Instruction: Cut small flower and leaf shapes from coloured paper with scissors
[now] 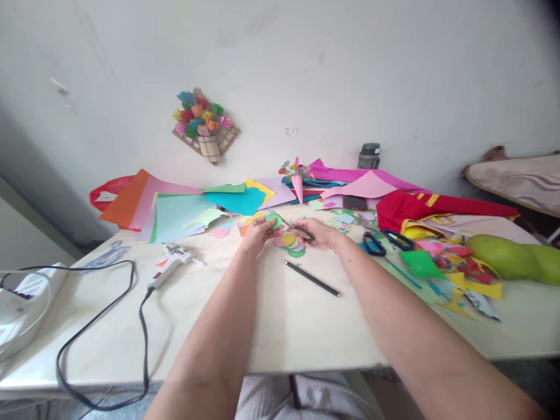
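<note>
My left hand pinches a small green paper circle above the middle of the table. In my right hand is a pair of dark-handled scissors, its blades pointing left toward the green paper. Just below both hands, several round paper pieces in yellow, pink and green lie in an overlapping pile. A black pen rests on the table nearer to me, slanting down to the right.
A white glue gun with a looping black cord lies at left, near a power strip. Coloured sheets line the back. Blue-handled scissors, paper scraps and a green object are at right.
</note>
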### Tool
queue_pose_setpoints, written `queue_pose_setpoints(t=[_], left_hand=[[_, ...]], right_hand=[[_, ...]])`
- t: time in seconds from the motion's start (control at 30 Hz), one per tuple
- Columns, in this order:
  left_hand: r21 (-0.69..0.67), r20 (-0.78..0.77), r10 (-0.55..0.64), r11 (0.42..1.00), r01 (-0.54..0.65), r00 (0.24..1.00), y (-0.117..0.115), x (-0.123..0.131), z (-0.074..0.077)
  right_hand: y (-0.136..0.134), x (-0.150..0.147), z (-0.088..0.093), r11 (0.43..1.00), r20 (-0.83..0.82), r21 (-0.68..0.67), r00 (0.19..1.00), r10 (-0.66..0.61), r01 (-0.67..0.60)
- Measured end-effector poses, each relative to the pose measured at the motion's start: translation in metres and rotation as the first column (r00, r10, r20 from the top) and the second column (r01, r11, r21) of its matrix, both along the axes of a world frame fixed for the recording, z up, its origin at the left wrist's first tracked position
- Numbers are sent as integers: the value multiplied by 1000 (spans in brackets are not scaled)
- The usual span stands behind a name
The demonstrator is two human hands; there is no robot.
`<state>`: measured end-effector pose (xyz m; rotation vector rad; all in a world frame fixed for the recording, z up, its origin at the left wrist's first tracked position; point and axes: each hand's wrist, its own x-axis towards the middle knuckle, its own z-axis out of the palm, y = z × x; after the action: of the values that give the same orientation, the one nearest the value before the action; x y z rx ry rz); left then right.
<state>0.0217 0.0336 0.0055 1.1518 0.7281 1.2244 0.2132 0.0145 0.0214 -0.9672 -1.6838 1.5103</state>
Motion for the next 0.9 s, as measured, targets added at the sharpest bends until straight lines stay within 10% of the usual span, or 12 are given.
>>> queue_pose_setpoints(t=[0.9], left_hand=[[-27, 5, -7, 1000, 7, 1000, -2, 1, 2]], right_hand=[[2, 0, -1, 1000, -15, 10, 1000, -8, 8]])
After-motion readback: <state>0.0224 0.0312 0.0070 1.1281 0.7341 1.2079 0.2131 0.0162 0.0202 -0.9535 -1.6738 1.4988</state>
